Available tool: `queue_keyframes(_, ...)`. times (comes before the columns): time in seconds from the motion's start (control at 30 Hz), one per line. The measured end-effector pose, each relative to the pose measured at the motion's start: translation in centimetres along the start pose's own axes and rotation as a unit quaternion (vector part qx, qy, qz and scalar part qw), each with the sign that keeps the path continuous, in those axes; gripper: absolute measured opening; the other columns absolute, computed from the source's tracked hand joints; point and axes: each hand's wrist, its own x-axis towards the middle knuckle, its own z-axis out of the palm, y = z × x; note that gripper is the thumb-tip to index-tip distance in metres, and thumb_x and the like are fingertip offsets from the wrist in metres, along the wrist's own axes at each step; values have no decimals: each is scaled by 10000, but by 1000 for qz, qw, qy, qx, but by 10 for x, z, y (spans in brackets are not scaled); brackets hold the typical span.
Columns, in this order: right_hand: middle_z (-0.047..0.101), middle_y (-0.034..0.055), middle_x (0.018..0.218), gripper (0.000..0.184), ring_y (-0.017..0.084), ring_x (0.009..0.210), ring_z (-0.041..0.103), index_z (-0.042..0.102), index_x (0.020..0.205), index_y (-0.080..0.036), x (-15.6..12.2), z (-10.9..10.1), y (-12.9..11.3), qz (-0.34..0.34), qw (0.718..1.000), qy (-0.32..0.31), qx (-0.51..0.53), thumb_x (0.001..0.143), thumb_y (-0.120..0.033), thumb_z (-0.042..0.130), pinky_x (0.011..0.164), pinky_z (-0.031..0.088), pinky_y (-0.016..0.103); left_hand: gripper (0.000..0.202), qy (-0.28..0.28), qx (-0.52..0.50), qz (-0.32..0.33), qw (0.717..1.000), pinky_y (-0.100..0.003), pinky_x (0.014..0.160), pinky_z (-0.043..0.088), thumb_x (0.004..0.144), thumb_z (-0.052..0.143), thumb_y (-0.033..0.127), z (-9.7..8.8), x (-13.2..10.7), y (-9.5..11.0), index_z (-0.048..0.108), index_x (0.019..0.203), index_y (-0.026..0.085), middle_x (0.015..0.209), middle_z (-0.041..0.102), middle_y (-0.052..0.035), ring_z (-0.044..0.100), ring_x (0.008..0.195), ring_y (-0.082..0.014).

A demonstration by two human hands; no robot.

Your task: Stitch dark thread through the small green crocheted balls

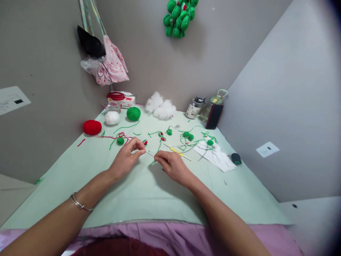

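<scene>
My left hand (127,156) is closed in a pinch, thumb against forefinger. Facing it, my right hand (172,166) pinches as well. A thin pale strand (150,154) runs straight between the two sets of fingertips; whether it is thread or a slim needle I cannot make out. Green yarn shows just below the right fingertips. Just beyond my left hand lie a small red-and-green crocheted piece (145,142) and a little green ball (120,141). A yellow-handled crochet hook (176,152) rests on the table past my right hand.
Behind are red yarn (92,127), white yarn (112,118), green yarn (133,113) and white stuffing (161,106). Green crocheted balls (188,136) and yarn scraps lie midway. Rightward are white tissue (217,156), a black spool (236,159), a pen cup (193,109) and a propped phone (214,116).
</scene>
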Motion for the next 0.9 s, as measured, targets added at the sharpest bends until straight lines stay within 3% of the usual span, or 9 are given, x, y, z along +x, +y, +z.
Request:
queue_keyframes(0.1,512,-27,650,221,116,603,414,607,797,-193,2,0,1,21,997,54,42,969,-285,503,633,334,238,208,-80,8,-25,996,-318,793,480,879,649,407,1,-1,-4,675,921,205,869,651,-20,609,834,-197)
queue_keyframes(0.2,539,-14,677,227,124,624,434,615,797,-190,3,-2,4,35,994,83,64,961,-311,515,642,354,242,265,-134,8,-47,990,-301,731,470,878,654,450,4,-4,-6,675,807,196,777,633,-12,592,762,-188)
queue_keyframes(0.37,518,-28,639,223,115,593,407,653,811,-183,5,2,9,48,995,67,57,961,-297,534,622,335,241,324,-105,-87,-118,984,-295,712,493,840,707,517,3,-3,-4,681,780,200,742,607,-1,572,687,-156)
queue_keyframes(0.47,538,-32,644,225,106,589,403,674,831,-180,3,10,7,11,999,17,40,979,-270,531,628,329,232,309,-90,-161,-161,969,-295,729,506,765,788,502,4,-2,-4,745,821,201,833,664,-20,569,698,-142)
queue_keyframes(0.53,586,-19,693,236,104,612,430,676,855,-178,2,16,4,-25,1000,-5,15,1002,-246,503,650,335,226,300,-86,-153,-160,971,-313,756,512,750,803,482,7,-2,-4,773,862,205,892,704,-40,591,734,-158)
queue_keyframes(0.6,619,0,737,242,110,642,457,666,865,-175,0,20,3,-43,999,-12,-18,1016,-234,485,663,336,225,259,-69,-87,-110,988,-339,794,512,794,766,457,9,-3,-6,782,863,207,913,723,-57,623,798,-193)
queue_keyframes(0.67,626,10,743,234,116,653,461,645,849,-174,0,20,4,-43,998,-9,-48,1015,-222,487,664,329,228,219,-46,3,-10,999,-354,827,503,868,696,412,12,-5,-8,785,867,212,919,725,-67,644,867,-220)
queue_keyframes(0.77,613,10,716,236,116,631,438,611,805,-176,0,16,6,-31,997,-1,-74,1008,-205,494,650,309,232,215,-51,109,132,984,-339,814,493,954,594,318,13,-6,-13,786,937,222,912,709,-65,647,876,-212)
queue_keyframes(0.9,613,14,725,228,118,652,466,603,794,-172,1,10,8,-28,996,-4,-79,1002,-204,516,654,304,235,188,-89,200,175,960,-314,752,453,962,596,251,10,-6,-18,775,905,229,858,688,-40,619,829,-194)
